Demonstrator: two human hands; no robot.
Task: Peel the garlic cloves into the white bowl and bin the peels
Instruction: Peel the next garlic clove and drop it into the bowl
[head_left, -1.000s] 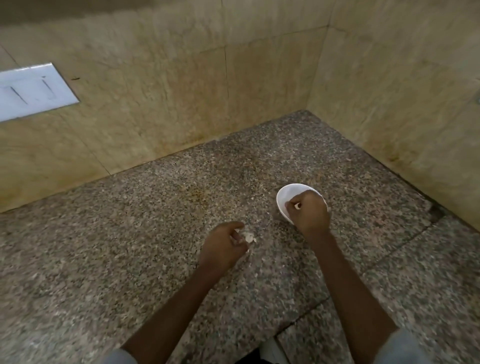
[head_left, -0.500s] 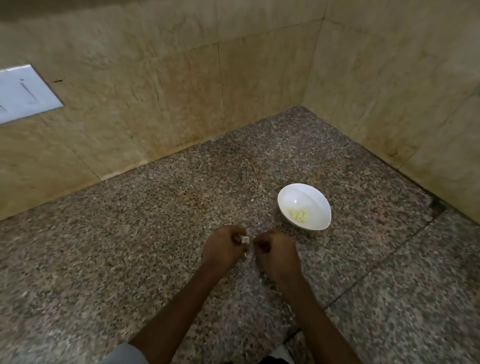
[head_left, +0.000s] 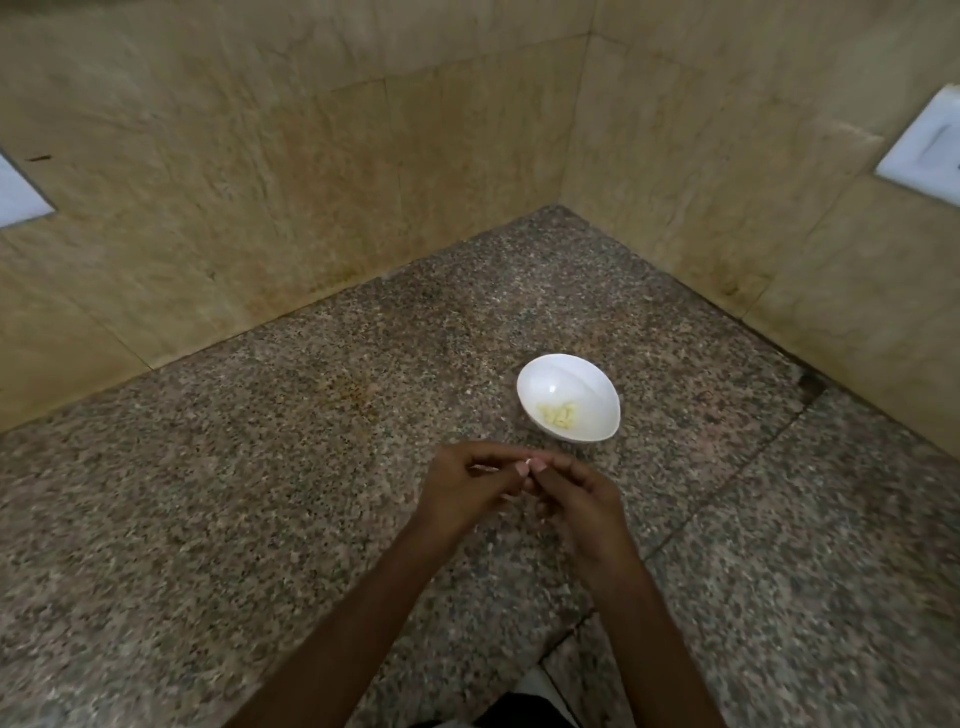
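A white bowl (head_left: 569, 397) stands on the speckled granite counter (head_left: 260, 493), with several pale peeled garlic cloves (head_left: 558, 414) lying in it. Just in front of the bowl my left hand (head_left: 467, 488) and my right hand (head_left: 576, 499) meet fingertip to fingertip. Together they pinch a small whitish garlic clove (head_left: 527, 462), of which only a sliver shows between the fingers. A thin pale scrap of peel (head_left: 485, 469) shows at my left fingers.
Beige stone walls (head_left: 363, 182) close the counter's corner behind and to the right of the bowl. White switch plates sit on the left wall (head_left: 15, 192) and on the right wall (head_left: 924, 150). A seam (head_left: 727, 483) crosses the counter at the right.
My right hand left the bowl and came back to my left hand; both now pinch a clove together. The hands have lifted slightly and the camera has shifted.
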